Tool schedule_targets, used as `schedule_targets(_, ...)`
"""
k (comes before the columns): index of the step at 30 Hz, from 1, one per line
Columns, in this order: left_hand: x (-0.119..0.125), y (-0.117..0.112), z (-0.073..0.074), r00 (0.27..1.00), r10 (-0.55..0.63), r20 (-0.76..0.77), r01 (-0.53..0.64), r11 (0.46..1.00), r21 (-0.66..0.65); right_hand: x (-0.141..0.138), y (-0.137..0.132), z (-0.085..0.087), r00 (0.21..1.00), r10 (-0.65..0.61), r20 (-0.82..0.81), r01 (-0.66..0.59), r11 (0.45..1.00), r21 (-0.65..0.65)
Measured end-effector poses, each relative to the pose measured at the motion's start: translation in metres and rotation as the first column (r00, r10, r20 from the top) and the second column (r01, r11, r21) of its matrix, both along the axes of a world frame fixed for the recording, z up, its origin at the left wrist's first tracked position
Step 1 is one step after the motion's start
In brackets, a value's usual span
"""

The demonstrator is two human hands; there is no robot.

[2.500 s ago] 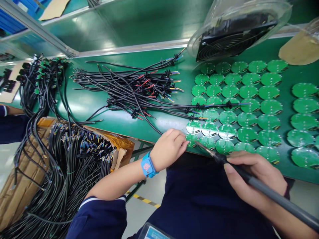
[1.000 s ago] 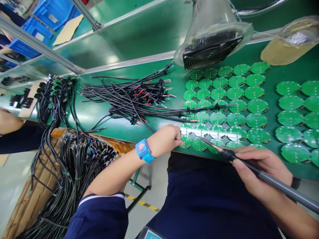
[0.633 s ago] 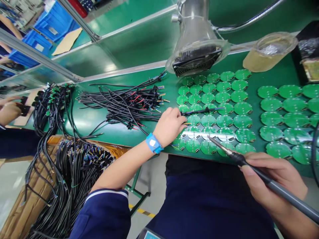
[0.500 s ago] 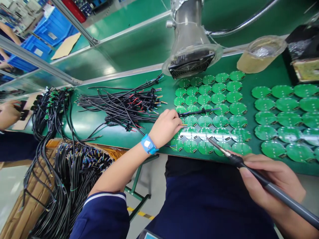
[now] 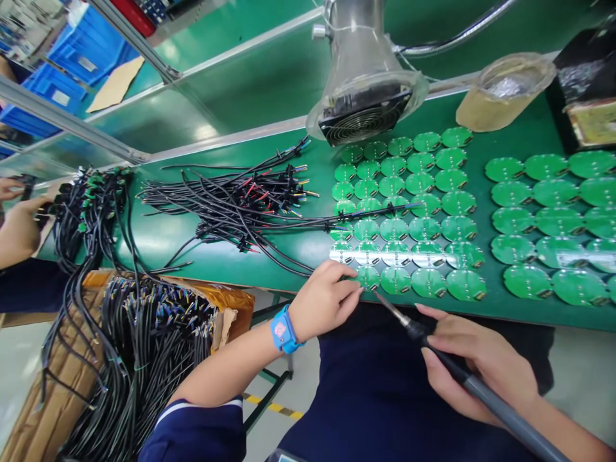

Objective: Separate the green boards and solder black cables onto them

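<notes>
**Iron tip beside a green board, close to the near edge**

Clock read from the left hand, 12 pointing away from the person.

The left hand (image 5: pixel 327 298) is over the bench's near edge, its fingers drawn in narrow beside a green board (image 5: pixel 368 277). A black cable (image 5: pixel 294 264) runs in under it from 10 o'clock; whether the fingers pinch it is hidden. The right hand (image 5: pixel 474 359), at 4, grips a soldering iron (image 5: pixel 486 396) pen-fashion, the tip at the board's lower rim at 3; contact cannot be told. The front row sits near the edge, leaving little room. A bare lane parts the nearer board block (image 5: pixel 395 229) from a second block (image 5: pixel 558 221) between 2 and 3.

The boards are flat, glossy and rounded; the cable pile (image 5: pixel 231 199) at 10 is smooth black with red, yellow and blue wires. The iron has a slim metal tip and grey handle.

The bench (image 5: pixel 163 221) is shiny green. A fan (image 5: pixel 370 122) in a clear hood (image 5: pixel 356 58) hangs just past 12, a tan tub (image 5: pixel 481 115) stands between 1 and 2, a cardboard carton (image 5: pixel 242 305) of cables between 8 and 9.
</notes>
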State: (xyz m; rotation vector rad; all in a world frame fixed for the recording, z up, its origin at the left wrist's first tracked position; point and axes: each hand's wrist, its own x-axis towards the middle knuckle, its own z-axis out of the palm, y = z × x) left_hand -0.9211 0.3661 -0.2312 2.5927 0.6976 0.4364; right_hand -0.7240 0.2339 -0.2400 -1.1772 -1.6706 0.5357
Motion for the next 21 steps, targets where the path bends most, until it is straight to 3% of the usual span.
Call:
schedule_targets(6,0.0,0.001,0.001,0.999,0.028,0.017,-0.027,0.997,-0.071,-0.007,0.005,-0.002,1.0,-0.003,0.006,0.003,1.0,0.018)
schedule_targets(21,-0.001,-0.004,-0.009,0.997,0.062,0.037,-0.062,0.998,0.015,-0.011,0.0,-0.011,0.993,-0.007,0.116,0.004,1.0,0.022)
